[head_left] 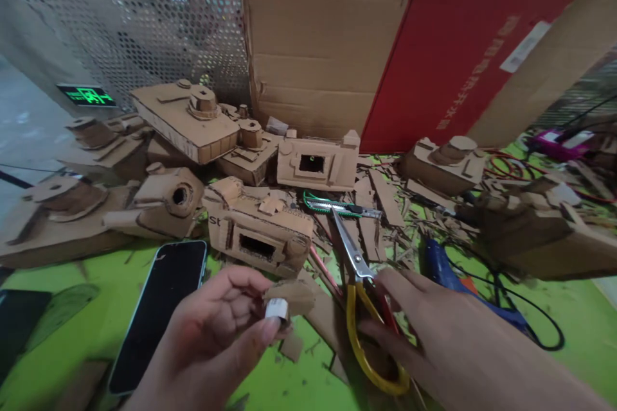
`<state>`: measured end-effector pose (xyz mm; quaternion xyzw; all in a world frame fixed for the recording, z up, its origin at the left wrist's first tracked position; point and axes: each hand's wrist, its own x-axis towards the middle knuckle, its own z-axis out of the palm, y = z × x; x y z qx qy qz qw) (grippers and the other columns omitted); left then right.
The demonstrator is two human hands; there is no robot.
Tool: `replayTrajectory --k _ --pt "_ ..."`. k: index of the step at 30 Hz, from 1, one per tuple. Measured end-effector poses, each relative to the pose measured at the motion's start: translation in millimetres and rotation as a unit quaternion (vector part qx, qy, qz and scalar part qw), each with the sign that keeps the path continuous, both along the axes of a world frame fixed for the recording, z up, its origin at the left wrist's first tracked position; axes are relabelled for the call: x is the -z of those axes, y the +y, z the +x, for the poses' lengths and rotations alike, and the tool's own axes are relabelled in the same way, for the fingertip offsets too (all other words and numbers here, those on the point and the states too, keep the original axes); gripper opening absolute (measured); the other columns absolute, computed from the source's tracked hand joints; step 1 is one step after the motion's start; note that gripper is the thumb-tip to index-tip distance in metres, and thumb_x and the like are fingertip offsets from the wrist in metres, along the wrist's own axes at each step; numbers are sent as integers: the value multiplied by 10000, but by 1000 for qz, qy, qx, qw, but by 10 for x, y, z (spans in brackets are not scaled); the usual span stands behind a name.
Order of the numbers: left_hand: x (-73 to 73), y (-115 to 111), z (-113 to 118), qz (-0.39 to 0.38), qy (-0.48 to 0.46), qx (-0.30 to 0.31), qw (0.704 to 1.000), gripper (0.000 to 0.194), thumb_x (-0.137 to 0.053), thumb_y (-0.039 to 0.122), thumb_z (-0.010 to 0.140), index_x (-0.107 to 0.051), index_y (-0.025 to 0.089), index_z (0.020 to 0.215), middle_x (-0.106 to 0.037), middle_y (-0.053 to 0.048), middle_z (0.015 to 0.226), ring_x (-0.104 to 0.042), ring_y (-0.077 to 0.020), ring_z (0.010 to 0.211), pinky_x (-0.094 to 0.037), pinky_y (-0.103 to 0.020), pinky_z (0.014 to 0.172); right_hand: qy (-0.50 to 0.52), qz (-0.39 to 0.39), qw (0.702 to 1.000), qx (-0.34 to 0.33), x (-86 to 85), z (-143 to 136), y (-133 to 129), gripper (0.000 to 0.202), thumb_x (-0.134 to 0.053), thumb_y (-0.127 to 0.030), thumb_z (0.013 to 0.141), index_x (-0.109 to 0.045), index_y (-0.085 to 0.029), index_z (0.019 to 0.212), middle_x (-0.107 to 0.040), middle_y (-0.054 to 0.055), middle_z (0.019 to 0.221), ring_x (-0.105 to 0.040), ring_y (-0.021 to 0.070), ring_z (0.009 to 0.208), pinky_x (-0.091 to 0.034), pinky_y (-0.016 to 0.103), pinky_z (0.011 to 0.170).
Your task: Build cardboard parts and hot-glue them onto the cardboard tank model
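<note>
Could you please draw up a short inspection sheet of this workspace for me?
Surface: green tabletop, bare only in patches.
Job's things: several cardboard models; small cardboard piece with a white patch; scissors, blades slightly blurred.
Clutter: cardboard scraps in the middle; phone lying left.
Hands: left hand pinches the small piece; right hand is at the scissors, grip unclear.
Cables: black cable looped beside a blue tool.
Surroundings: perforated panel, red panel, lit green sign; co-workers: nothing seen.
</note>
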<state>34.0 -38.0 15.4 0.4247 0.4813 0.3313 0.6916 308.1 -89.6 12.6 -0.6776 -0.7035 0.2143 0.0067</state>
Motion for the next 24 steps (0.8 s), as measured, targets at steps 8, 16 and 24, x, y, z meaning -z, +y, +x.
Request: replayTrajectory --k 8,16,24 --pt "96 61 -91 -2 -73 -20 997 297 -945 410 844 -766 232 1001 -846 -48 831 -806 -193 780 -617 -229 730 -80 -75 993 51 96 -12 121 11 -626 -196 923 -615 -198 921 -770 118 719 -759 286 612 -402 299 505" --pt "63 86 -49 -33 -113 -44 992 209 -940 264 839 -756 210 922 -834 -21 783 -796 -187 721 -666 -276 705 54 35 996 67 60 400 -98 195 -559 -328 956 -671 -229 1082 -819 93 859 -765 245 668 -548 319 579" --pt "104 59 -49 -15 -101 -31 994 292 -965 306 812 -730 185 934 -832 -46 743 -801 -192 711 -671 -274 694 -41 34 996 76 205 224 -109 167 -629 -309 940 -647 -230 1085 -738 11 647 -713 254 549 -427 320 490"
